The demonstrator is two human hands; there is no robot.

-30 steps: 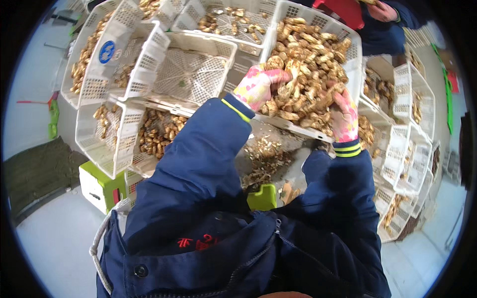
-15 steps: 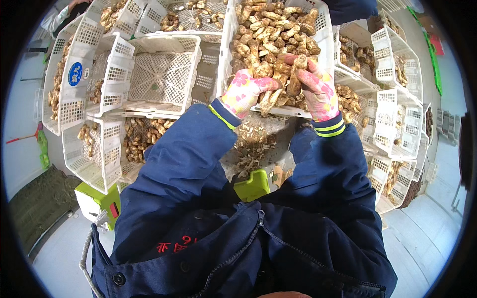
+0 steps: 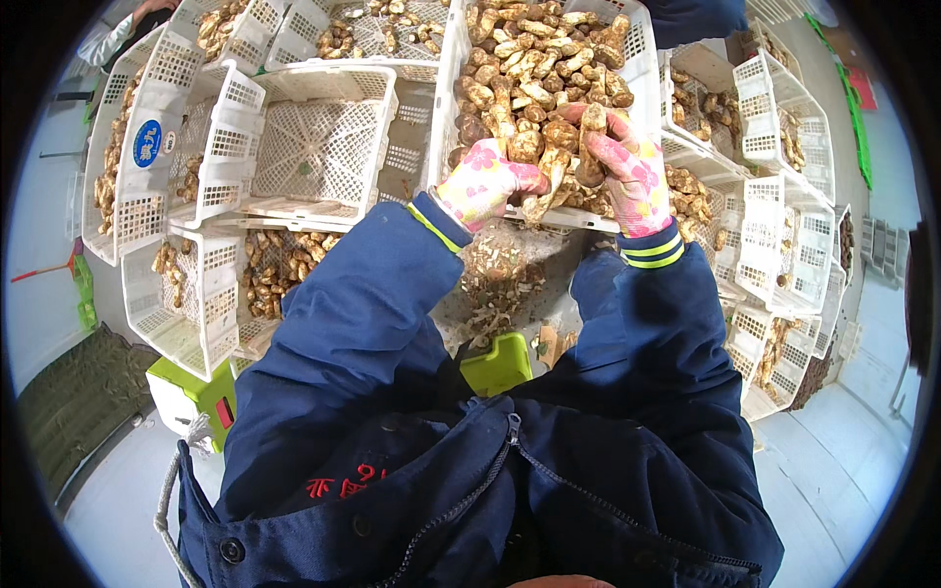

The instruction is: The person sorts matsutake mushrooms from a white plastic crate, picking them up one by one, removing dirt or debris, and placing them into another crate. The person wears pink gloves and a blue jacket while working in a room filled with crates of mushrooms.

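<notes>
Both my hands wear white gloves with pink and yellow flowers and pink fingers, over the near end of a white crate heaped with brown, thick-stemmed mushrooms. Closed at the left is my left hand, its fingertips on the pale stem of a mushroom whose cap points away from me. My right hand grips a darker mushroom upright between thumb and fingers, just right of the other one. Part of each stem is covered by the gloves or by neighbouring mushrooms.
A white crate with a bare mesh bottom stands at the left. Other crates of mushrooms surround it, and more are stacked at the right. Trimmings and a lime-green container lie between my legs.
The fingers of my left hand have curled in on the pale stem, having been more stretched out. The mushroom in my right hand has shifted slightly.
</notes>
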